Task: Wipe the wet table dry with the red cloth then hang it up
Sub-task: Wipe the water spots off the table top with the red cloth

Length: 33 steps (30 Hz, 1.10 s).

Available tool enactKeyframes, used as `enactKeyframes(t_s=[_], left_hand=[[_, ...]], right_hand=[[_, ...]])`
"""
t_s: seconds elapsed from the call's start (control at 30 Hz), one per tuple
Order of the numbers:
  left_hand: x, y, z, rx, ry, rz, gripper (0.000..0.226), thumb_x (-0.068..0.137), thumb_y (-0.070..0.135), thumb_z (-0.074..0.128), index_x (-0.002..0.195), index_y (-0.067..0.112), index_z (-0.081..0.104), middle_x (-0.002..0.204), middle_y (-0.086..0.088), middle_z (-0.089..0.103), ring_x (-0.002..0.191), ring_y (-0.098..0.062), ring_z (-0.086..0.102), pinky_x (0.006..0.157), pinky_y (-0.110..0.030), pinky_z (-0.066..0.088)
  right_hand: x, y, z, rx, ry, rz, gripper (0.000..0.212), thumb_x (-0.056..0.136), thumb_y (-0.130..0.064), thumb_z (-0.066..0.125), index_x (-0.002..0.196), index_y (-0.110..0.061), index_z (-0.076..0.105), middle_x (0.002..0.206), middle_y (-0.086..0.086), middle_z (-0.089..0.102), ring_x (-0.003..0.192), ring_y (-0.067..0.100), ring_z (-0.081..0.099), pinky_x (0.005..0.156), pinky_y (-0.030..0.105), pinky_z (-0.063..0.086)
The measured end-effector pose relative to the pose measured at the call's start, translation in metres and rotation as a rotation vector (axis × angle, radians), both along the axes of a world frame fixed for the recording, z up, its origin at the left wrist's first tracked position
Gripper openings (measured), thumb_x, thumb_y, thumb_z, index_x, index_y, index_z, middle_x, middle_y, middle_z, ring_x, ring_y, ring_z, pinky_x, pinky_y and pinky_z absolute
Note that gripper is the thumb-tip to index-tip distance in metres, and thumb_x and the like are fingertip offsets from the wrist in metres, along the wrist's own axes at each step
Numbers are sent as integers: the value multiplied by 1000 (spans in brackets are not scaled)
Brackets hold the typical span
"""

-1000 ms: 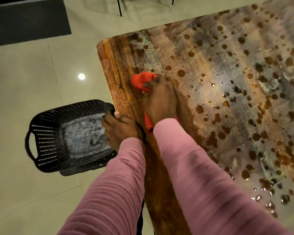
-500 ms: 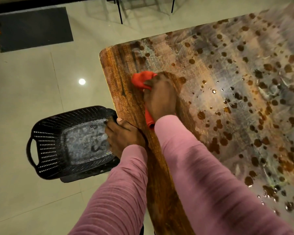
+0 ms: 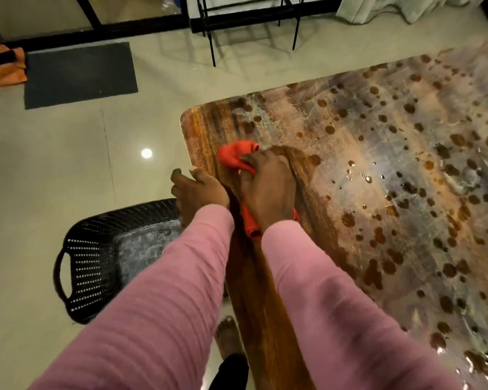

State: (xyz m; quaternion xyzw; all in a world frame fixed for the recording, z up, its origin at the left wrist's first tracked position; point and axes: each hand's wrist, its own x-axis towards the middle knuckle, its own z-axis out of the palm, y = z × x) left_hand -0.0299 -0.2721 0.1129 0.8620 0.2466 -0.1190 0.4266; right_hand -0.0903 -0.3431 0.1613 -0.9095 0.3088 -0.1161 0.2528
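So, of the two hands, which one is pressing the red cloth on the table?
The right hand presses the red cloth flat on the wooden table. The left hand holds no cloth; it rests at the table's edge, above the black basket.

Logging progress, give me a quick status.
Right hand pressing red cloth on table. Left hand at edge. Droplets remain; nothing blocking.

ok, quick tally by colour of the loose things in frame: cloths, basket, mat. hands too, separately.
Red: 1, the red cloth under the right hand on the table
Orange: 1, orange cloth on the floor
Black: 1, black basket beside the table
Dark grey: 1, floor mat
Hands: 2, including the left hand at the table edge
Total: 4 things, 2 hands
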Motion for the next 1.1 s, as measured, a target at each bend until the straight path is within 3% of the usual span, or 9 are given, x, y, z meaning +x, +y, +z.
enactKeyframes(t_s=[0.1,0.3,0.5,0.6,0.67,0.77,0.87,1.0,1.1], left_hand=[[26,-8,-5,38,6,37,47,101,41,26,143,21,33,142,-13,45,124,-38,46,100,-47,33],[23,-9,-11,101,-40,17,45,101,38,22,141,20,34,138,-13,49,121,-38,49,100,-51,37],[23,-11,-12,111,-73,27,44,101,34,28,140,18,38,137,-15,49,122,-38,47,96,-46,34],[25,-12,-14,137,-78,23,44,101,35,27,141,19,37,138,-13,49,121,-38,48,96,-47,34],[25,-12,-16,152,-78,5,44,102,36,25,141,19,36,139,-12,48,121,-38,48,97,-49,33],[26,-12,-20,181,-91,-7,44,101,37,24,139,19,36,137,-11,50,119,-37,50,96,-51,34],[26,-11,-24,180,-103,9,43,100,37,26,136,20,39,133,-12,52,116,-38,51,93,-49,34],[26,-10,-27,163,-113,10,43,100,39,26,136,20,40,133,-13,52,115,-39,51,93,-49,33],[27,-12,-28,185,-127,6,44,100,40,23,136,19,39,133,-12,53,114,-39,52,94,-51,34]], right_hand=[[-2,-10,-2,-82,0,89,40,82,-38,44,107,-20,70,105,8,66,99,32,55,79,39,47],[21,-45,-1,33,-134,-408,16,84,-9,64,94,-16,74,94,7,66,82,24,61,63,11,35],[42,-1,-6,-80,50,197,27,86,-20,58,111,-22,70,113,2,63,102,22,54,81,28,45],[46,-27,-7,-100,71,105,28,88,-21,55,112,-20,69,114,3,63,102,22,56,79,26,46],[52,-47,-3,-58,30,-144,22,90,-15,57,105,-21,71,106,3,68,84,16,63,64,15,41],[64,-46,2,72,-151,-315,16,89,-11,60,95,-17,74,88,1,72,50,-4,43,43,7,35],[73,-21,-3,15,-73,-143,17,87,-13,61,97,-18,73,93,3,71,72,16,61,62,23,50],[75,-16,-10,-59,15,251,29,86,-14,60,112,-22,69,113,4,66,106,23,56,87,31,48],[75,-49,-4,-93,35,117,25,89,-17,59,112,-23,69,100,-1,66,91,10,62,68,18,50]])
